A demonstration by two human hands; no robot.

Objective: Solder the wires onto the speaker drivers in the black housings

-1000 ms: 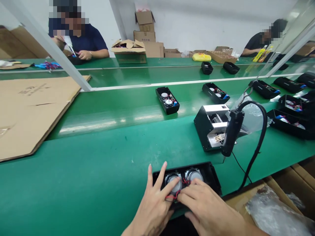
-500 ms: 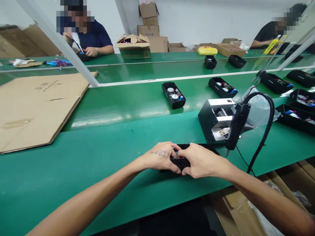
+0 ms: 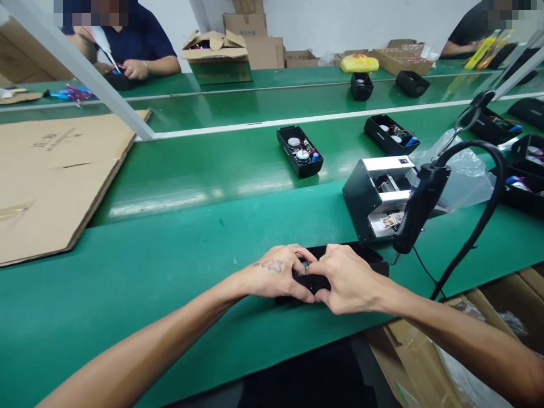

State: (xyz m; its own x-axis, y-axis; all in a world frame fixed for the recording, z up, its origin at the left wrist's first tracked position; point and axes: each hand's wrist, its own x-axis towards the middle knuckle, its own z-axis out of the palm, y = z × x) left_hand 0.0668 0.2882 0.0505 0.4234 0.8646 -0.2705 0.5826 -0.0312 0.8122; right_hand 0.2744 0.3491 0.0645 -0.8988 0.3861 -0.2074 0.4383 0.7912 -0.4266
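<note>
On the green mat directly in front of me lies a black speaker housing (image 3: 313,283), partly covered by my hands. My left hand (image 3: 278,273) grips its near wall on the left, thumb outside and fingers reaching over into the cavity. Close beside it, my right hand (image 3: 346,279) pinches the same wall, its fingertips inside and its thumb on the outer face. The fingertips of both hands nearly meet. A bit of red wire (image 3: 301,254) shows by the left fingers; whatever else they touch inside is hidden.
An electric screwdriver (image 3: 423,207) hangs from a hook at the right, before a screw feeder (image 3: 374,198). An open speaker housing (image 3: 300,152) with two round drivers sits on the green belt. Flattened cardboard (image 3: 63,181) lies left. A co-worker (image 3: 144,42) works across the line.
The view has tilted down and shifted slightly. Both hands stay on the housing's near wall with almost the same grip, and more of the housing's right end shows.
</note>
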